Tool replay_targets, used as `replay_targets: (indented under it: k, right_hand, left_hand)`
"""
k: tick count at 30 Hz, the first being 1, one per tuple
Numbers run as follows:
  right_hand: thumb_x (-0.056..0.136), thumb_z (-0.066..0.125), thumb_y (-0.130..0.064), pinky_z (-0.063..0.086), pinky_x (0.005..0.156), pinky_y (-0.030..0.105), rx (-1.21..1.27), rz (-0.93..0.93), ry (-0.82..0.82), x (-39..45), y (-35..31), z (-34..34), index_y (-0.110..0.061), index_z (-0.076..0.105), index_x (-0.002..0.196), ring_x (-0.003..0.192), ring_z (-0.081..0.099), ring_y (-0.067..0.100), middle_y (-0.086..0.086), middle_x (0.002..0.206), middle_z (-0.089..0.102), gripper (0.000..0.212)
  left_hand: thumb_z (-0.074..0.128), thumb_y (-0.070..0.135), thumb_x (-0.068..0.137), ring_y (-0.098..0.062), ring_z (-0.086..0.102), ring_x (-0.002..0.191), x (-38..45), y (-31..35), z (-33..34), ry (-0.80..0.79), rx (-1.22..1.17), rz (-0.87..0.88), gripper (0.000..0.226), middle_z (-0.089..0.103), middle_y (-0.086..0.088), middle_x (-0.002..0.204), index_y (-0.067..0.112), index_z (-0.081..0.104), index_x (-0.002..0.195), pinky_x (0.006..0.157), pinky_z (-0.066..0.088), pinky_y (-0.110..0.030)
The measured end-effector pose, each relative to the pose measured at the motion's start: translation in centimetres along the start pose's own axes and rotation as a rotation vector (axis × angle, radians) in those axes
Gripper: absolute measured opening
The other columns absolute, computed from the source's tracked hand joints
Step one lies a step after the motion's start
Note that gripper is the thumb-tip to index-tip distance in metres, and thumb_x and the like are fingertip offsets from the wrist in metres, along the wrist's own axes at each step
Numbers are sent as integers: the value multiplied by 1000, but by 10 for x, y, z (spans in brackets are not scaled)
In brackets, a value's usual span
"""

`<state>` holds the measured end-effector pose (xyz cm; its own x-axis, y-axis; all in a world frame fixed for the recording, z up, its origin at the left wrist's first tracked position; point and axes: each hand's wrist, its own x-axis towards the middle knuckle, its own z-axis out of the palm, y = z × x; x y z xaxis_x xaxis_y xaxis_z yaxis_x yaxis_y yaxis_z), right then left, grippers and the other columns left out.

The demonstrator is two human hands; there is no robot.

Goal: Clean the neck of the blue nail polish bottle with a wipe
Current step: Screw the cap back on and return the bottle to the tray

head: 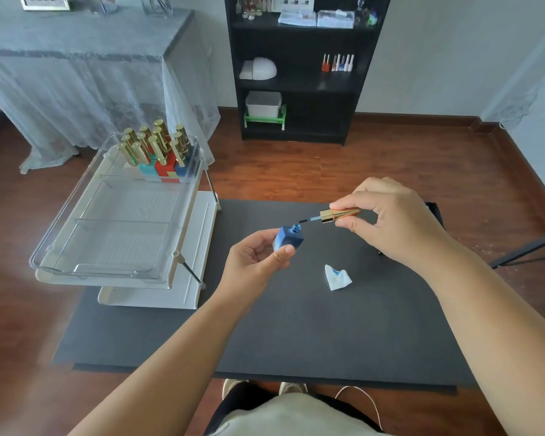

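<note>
The left hand [258,259] has thumb and fingers wrapped around the blue bottle [288,239], tilting it so the open neck [295,228] points toward two o'clock. The right hand [390,215] pinches the gold cap [339,214] between thumb and fingertips — its brush [309,220] stretches toward eight o'clock, the tip just beside the neck and outside it. Both hands hang above the black mat [296,325]. The wipe [337,277] lies crumpled on the mat at about five o'clock from the bottle, a blue smear on it, touched by neither hand. At ten o'clock stands a white rack [158,278] with a clear tray [107,221] — gold-capped bottles [158,146] crowd its far end.
</note>
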<state>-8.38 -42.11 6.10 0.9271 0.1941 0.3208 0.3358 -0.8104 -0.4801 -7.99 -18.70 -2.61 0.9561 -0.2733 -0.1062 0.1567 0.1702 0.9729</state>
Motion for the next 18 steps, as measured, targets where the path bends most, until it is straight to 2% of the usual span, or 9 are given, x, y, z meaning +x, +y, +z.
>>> replay_targets:
  k: [8,18]
  right_hand:
    - [71,85,-14,48,69,49,-140,-139,46,6,-6,-5,-19,79,95,80,51,29,1,80,67,25]
    - [69,87,-14,42,71,44,-229,-185,51,10,-8,-4,-21,79,92,81,51,29,-2,79,67,25]
  left_hand:
    - [78,21,82,-9,71,87,3,1,-1,-11,19,9,21,79,4,96,29,77,101,75,58,-26]
    - [78,20,83,-8,71,85,5,2,-3,-14,29,29,20,79,7,96,31,78,100,75,59,-26]
